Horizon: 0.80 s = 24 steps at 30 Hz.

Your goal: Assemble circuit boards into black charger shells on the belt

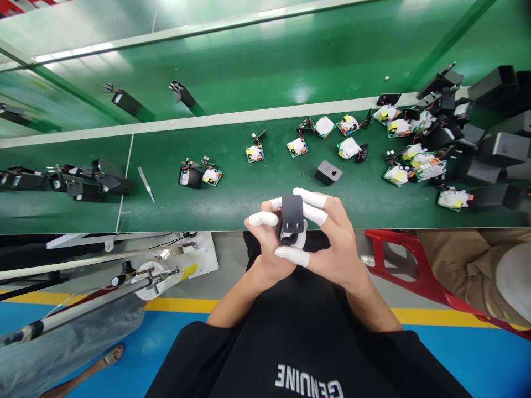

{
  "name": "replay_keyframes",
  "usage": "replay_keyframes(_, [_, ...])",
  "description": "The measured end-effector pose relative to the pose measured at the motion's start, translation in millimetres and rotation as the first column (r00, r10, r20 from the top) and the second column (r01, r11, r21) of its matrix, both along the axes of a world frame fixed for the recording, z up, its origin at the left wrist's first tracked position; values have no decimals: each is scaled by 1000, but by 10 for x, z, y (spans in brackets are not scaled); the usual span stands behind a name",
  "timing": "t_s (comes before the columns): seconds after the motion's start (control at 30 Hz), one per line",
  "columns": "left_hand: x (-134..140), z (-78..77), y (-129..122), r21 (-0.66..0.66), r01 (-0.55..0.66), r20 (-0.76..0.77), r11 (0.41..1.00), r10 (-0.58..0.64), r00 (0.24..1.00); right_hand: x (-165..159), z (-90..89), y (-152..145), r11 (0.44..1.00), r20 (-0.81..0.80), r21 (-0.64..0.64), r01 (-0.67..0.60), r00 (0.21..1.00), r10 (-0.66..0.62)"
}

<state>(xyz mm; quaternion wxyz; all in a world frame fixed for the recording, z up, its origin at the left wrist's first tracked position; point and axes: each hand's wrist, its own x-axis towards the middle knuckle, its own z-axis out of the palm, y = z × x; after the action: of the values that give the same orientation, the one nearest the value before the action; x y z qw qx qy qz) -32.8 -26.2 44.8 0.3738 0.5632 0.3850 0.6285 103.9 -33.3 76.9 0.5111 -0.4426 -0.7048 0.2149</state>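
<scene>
A small black plastic housing with a flap-like cover (292, 214) is held between my two hands, just in front of the bench edge. My left hand (265, 235) wraps its left side, with white finger cots on the fingertips. My right hand (327, 232), also in white finger cots, grips it from the right, with the thumb below and fingers at the cover's edge. Two small metal pins show near the cover's lower end. The housing's inside is mostly hidden by my fingers. Beyond my right hand, a dark grey box-shaped case (329, 172) lies on the green bench (232, 210).
Several circuit boards with white filler (297, 147) lie along the bench, crowding at right beside stacked black cases (504, 148). Black housings (89, 182) line the left, near a white pen-like tool (146, 184). A red plastic chair (409, 265) and another person (456, 260) are at right.
</scene>
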Motion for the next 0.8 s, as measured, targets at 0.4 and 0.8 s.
replay_keyframes(0.4, [-95, -130, -1, -147, 90, -81, 985, -103, 991, 255, -221, -77, 998, -17, 62, -17, 1000, 18])
replay_keyframes(0.8, [-313, -47, -15, -362, 258, -37, 895, -291, 956, 147, -387, -17, 996, 115, 94, 8, 993, -19])
